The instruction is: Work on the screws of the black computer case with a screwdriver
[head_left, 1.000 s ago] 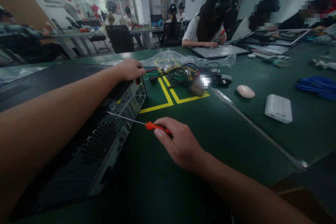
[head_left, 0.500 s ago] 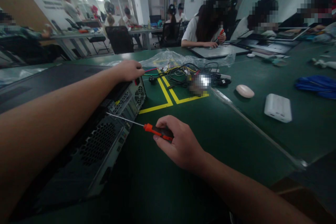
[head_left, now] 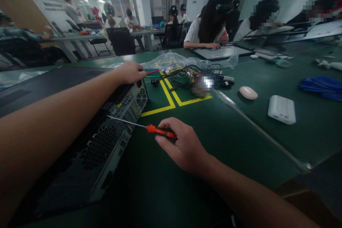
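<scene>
A black desktop computer case [head_left: 103, 149] lies on its side on the green table at the left, its rear panel facing right with a honeycomb vent and a small fan grille. My left hand [head_left: 130, 72] bends over the far upper corner of the case, holding it; part of its fingers is hidden. My right hand [head_left: 181, 142] is closed around the red and black handle of a screwdriver [head_left: 152, 128]. The screwdriver's thin shaft reaches left to the rear edge of the case, where its tip meets the panel. Whether a screw sits under the tip is too small to tell.
Beyond the case lie tangled cables [head_left: 184, 74] and clear plastic film [head_left: 171, 58]. To the right are a pale oval object [head_left: 248, 93], a white block-shaped device [head_left: 282, 109] and a blue bundle [head_left: 320, 87]. A person [head_left: 207, 32] works across the table.
The screwdriver handle has turned slightly in my right hand, showing more of its red inlay; its tip stays at the same spot. My left hand has not moved on the case.
</scene>
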The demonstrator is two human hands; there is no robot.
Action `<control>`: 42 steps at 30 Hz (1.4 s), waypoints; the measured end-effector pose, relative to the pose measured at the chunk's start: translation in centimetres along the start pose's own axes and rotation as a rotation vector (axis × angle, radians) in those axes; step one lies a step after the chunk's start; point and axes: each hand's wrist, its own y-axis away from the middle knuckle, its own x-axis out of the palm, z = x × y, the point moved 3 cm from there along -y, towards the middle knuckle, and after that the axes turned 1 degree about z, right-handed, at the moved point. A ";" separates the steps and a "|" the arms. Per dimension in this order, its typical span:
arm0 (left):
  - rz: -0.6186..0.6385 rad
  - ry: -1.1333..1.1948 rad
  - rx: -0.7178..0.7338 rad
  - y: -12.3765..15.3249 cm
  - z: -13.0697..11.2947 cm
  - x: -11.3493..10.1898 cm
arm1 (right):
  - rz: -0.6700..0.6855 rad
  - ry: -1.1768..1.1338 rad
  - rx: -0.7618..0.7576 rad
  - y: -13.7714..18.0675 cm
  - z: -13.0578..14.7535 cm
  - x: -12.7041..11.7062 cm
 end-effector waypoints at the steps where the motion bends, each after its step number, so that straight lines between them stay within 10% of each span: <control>1: -0.008 0.008 0.005 -0.1 0.1 0.0 | 0.001 -0.002 0.004 0.0 0.0 0.0; 42: 0.025 0.000 -0.010 0.5 -0.5 -0.2 | 0.060 -0.029 0.020 0.0 -0.3 0.4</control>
